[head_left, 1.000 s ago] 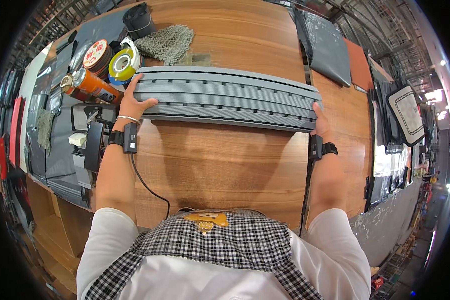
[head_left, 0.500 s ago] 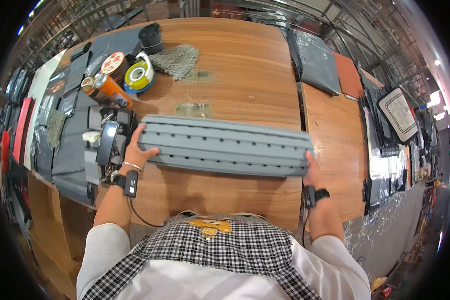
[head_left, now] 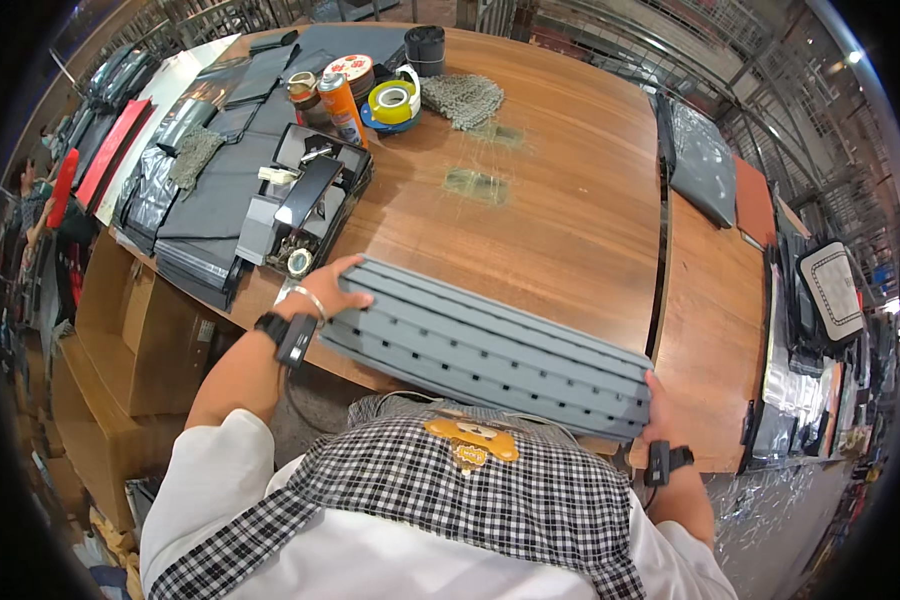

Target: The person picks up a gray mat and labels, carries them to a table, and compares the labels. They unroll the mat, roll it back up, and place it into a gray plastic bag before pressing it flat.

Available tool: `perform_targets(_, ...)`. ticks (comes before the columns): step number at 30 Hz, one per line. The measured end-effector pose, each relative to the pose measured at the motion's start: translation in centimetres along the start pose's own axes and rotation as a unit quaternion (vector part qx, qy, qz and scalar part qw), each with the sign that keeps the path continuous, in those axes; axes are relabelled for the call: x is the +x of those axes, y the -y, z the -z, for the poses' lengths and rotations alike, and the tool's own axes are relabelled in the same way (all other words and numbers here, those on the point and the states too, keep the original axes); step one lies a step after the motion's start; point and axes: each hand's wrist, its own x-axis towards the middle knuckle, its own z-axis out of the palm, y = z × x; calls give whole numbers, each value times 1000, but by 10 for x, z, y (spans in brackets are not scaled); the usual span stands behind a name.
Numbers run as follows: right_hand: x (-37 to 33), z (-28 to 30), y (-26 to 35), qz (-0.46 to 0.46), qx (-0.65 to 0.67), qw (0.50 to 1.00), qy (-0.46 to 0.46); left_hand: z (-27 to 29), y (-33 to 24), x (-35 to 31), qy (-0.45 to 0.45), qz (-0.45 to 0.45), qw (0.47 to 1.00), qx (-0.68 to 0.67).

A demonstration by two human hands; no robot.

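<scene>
A long grey ridged panel [head_left: 490, 345], with rows of small dark marks along it, slants over the near part of the wooden table, its right end lower. My left hand [head_left: 328, 290] grips the left end, thumb on the upper face. At the other end my right hand [head_left: 656, 408] is closed against the edge; the panel hides some of its fingers. A black box [head_left: 355, 190] holding a dark rectangular piece, a round watch-like thing and other small items sits just beyond my left hand.
Farther back stand an orange spray can [head_left: 342, 108], yellow tape [head_left: 394, 100], a black cup-like container [head_left: 425, 50] and a grey mesh cloth [head_left: 465, 98]. Wrapped dark sheets [head_left: 703, 165] lie at right past a gap in the table. A cardboard box [head_left: 135, 340] is lower left.
Both hands have drawn the panel nearer my body and tilted it, right end down. The view has shifted, so the table items appear farther right.
</scene>
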Motion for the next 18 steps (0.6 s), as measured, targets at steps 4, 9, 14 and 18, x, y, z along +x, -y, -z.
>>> perform_targets(4,30,21,9,12,-62,998,18,4,-16,32,19,48,997,54)
perform_targets(9,28,17,12,15,-65,997,26,18,-47,43,87,126,977,148)
perform_targets(14,-5,-47,12,216,-428,856,-196,23,-36,50,121,77,974,174)
perform_targets(18,-16,-122,-13,534,-643,549,6,18,-24,65,132,69,973,178)
